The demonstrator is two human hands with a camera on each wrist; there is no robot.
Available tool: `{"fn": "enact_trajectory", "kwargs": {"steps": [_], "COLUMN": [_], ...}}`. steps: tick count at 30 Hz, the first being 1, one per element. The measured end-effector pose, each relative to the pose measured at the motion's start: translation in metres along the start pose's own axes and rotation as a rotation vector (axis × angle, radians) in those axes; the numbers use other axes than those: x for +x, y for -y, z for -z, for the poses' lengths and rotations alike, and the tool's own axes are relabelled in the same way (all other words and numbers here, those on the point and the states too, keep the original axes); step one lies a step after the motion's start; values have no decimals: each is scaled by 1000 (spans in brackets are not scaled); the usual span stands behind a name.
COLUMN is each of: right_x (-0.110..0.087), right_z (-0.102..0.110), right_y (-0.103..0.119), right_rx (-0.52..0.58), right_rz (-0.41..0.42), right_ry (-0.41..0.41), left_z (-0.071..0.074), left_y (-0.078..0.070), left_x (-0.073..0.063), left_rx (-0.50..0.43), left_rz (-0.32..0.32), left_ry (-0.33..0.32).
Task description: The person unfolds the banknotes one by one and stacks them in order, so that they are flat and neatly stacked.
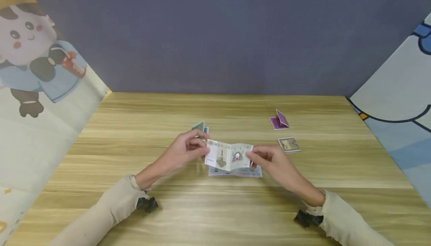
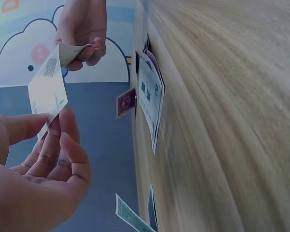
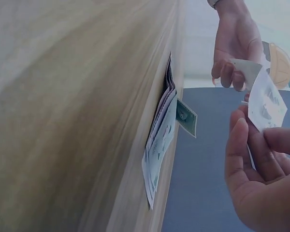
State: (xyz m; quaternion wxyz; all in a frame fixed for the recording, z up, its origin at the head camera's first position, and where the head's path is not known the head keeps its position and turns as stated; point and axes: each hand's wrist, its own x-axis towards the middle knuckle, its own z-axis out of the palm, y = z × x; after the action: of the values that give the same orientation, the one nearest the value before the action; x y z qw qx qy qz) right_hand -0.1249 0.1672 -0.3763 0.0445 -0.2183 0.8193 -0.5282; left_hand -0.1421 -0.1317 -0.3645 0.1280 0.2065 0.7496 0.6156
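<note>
A pale play-money banknote [image 1: 223, 156], printed with a 1 and a cartoon animal, is stretched between my hands. My left hand [image 1: 180, 151] pinches its left end between thumb and fingers. At the opposite end, my right hand [image 1: 277, 165] grips it the same way. A crease runs down the middle of the note, and in the left wrist view the held banknote [image 2: 49, 92] bends along it. Below it on the table lies a stack of banknotes [image 1: 232, 173], partly hidden by the held one. The right wrist view shows the stack [image 3: 160, 140] as several loosely layered notes.
A folded green note [image 1: 198, 126] stands behind my left hand, partly covered by it. Toward the back right of the wooden table [image 1: 151, 115] are a half-open purple note [image 1: 279, 121] and a folded brown note [image 1: 289, 145]. A dark panel [image 1: 229, 36] borders the far edge.
</note>
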Motion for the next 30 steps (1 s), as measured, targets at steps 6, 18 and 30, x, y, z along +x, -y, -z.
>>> {"fn": "enact_trajectory", "kwargs": {"steps": [6,18,30], "right_x": [-4,-5,6], "right_z": [2,10,12], "right_y": [-4,-14,-23], "right_rx": [5,-90,-348], "right_rz": [-1,-71,-70], "right_ry": [4,11,133], "left_z": [-5,-16,-26], "left_y": [2,10,19], "left_x": [-3,3,20], "left_rx": [110,299,546], "left_rz": [13,-107,-91], "left_ry": [-65,-41,77]}}
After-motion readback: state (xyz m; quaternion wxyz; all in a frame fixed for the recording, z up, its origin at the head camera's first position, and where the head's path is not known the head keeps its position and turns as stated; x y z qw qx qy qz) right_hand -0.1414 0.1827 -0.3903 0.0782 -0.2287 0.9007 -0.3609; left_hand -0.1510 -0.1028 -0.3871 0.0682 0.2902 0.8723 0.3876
